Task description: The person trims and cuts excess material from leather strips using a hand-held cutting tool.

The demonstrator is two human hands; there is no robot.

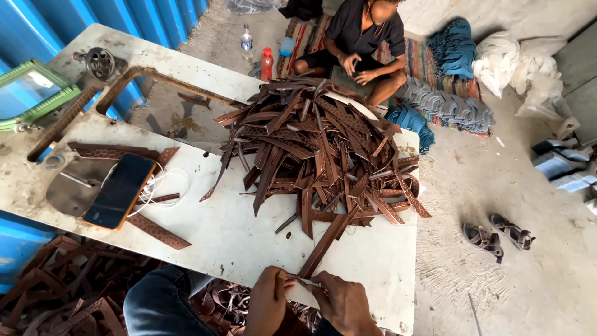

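Observation:
A long brown leather strap [323,246] runs from the table's near edge up into a big heap of brown straps [320,146] on the white worktable [230,230]. My left hand [268,302] and my right hand [343,303] meet at the strap's near end at the table edge, both pinching it, with a small metal piece between the fingers. My knee in dark jeans [158,302] shows below the table edge.
A phone [119,190] with white cable lies at the left, beside loose straps. More straps litter the floor under the table. A person sits on a mat beyond the heap, with bottles [266,63], blue pieces and white bags. Sandals [497,235] lie on the concrete at the right.

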